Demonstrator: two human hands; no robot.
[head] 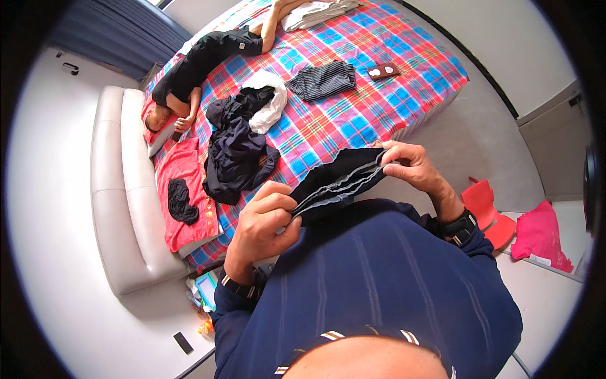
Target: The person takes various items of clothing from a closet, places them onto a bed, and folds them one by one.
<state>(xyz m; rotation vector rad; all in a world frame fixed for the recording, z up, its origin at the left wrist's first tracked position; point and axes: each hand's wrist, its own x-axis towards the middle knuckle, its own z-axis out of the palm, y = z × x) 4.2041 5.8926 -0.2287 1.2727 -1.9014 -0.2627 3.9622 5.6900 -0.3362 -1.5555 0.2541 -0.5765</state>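
A dark garment with thin pale stripes or edges (pixel 338 182) is stretched between my two hands, in front of my chest. My left hand (pixel 267 225) pinches its left end between thumb and fingers. The other end is gripped by my right hand (pixel 409 163), thumb against fingertips. Beyond it on the bed lie a crumpled dark garment (pixel 239 156), a white cloth (pixel 270 111) and a folded striped dark garment (pixel 326 81). A small black garment (pixel 181 203) rests on the red pillow cover (pixel 203 184).
A person (pixel 199 61) lies on the far side of the plaid-covered bed (pixel 331 123). Folded pale cloths (pixel 317 14) and a brown item (pixel 383 71) are on the bed. A padded headboard (pixel 130 199) stands left. Right are a red chair (pixel 487 213) and pink cushion (pixel 539 234).
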